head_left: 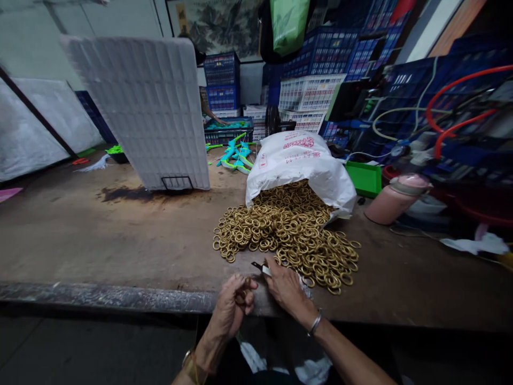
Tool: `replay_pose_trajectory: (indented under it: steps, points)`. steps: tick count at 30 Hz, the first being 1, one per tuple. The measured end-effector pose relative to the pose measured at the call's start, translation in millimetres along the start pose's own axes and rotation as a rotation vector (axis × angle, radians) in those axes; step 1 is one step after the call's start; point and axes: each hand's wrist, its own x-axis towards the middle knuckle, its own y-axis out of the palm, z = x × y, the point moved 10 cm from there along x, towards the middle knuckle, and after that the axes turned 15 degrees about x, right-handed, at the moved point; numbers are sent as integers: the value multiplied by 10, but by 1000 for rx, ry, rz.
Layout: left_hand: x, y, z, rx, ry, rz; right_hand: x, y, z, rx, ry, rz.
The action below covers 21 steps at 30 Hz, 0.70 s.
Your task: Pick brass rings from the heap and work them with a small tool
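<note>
A heap of gold-coloured rings (288, 235) spills onto the table from the mouth of a white woven sack (298, 160). My left hand (232, 305) is closed in front of the heap, over the table's near edge, with its fingers curled around what looks like a gold ring (241, 297). Beside it, my right hand (286, 286) grips a small knife (261, 268) with a dark blade and a pale handle. The blade points left, over the bare wood between the left hand and the heap. Part of the knife is hidden in the fingers.
On the wooden table (100, 240), a tall pale ribbed panel (160, 112) stands upright at left. Turquoise toy bows (238, 155) lie behind it. To the right are a green tray (364, 179) and a pink bottle (396, 199). A person's hand (219, 121) shows near stacked crates.
</note>
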Motion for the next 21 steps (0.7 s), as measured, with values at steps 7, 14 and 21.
replay_pose_trajectory:
  steps: [7,14,21]
  points:
    - [18,-81,155,-182,-141,11,47,-5,-28,-57,80,3]
    - [59,-116,256,-26,-177,-100,-30,0,-10,283,-38,-15]
    - [80,78,164,234,-43,-34,-152,-202,243,636,-137,-28]
